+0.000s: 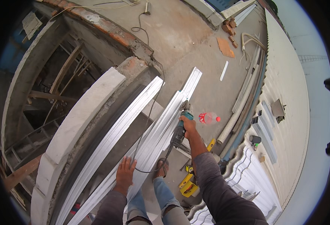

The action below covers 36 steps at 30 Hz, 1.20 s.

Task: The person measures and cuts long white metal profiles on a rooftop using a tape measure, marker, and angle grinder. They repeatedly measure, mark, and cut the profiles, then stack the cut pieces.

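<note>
My right hand is closed around the body of a teal and black angle grinder. The grinder's disc end lies at the right edge of a bundle of long silvery metal profiles; whether the disc touches them I cannot tell. Flat on the near part of the bundle rests my left hand, its fingers stretched out. From the grinder's rear, a dark power cord loops past my left fingertips, then runs up across the profiles toward the wall.
Left of the bundle lies another set of profiles, beside a low block wall and a deep opening with timbers. A plastic bottle lies right of the grinder. A tape measure and a yellow box sit near my feet.
</note>
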Available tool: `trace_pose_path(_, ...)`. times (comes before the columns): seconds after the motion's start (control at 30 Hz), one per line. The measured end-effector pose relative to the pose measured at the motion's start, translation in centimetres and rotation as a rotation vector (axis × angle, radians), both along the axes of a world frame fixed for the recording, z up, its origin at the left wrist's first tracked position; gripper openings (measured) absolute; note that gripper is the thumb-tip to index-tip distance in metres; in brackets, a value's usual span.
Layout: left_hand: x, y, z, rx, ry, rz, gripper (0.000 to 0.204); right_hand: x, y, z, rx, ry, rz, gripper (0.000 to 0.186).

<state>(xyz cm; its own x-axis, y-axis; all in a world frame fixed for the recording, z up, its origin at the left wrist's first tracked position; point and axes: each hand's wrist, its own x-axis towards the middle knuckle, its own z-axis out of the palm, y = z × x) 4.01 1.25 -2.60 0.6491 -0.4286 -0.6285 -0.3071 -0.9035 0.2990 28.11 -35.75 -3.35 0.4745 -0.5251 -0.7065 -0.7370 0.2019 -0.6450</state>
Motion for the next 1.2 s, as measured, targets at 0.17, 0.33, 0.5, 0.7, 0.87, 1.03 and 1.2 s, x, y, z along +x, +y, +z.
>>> trace_pose_path(0.17, -0.2, 0.2, 0.2, -0.064, -0.069, 0.028, 0.145, -0.1, -0.1, -0.5, 0.003, 0.030, -0.028, 0.034)
trace_pose_path(0.33, -0.2, 0.2, 0.3, -0.097, -0.101, 0.038, 0.146, 0.0, -0.4, -0.8, 0.040, 0.004, -0.036, 0.042)
trace_pose_path(0.5, 0.0, 0.0, 0.5, -0.066, -0.075, 0.027, 0.146, 0.6, -0.7, -0.2, 0.026, -0.002, -0.024, 0.041)
trace_pose_path(0.7, 0.1, -0.1, 0.6, -0.078, -0.067, 0.044, 0.147, 1.0, -1.0, -0.4, 0.024, 0.006, -0.029, 0.045)
trace_pose_path(0.87, 0.1, 0.0, 0.5, -0.053, -0.050, 0.047, 0.144, 1.0, -1.3, -1.3, -0.018, 0.026, -0.024, 0.051)
trace_pose_path(1.03, 0.2, -0.1, 0.7, -0.052, -0.029, 0.059, 0.145, 1.4, -1.6, -1.3, -0.011, 0.023, -0.012, 0.052)
trace_pose_path(1.2, 0.4, -0.1, 0.7, -0.037, 0.001, 0.057, 0.145, 1.5, -1.4, -1.5, -0.010, 0.001, -0.024, 0.049)
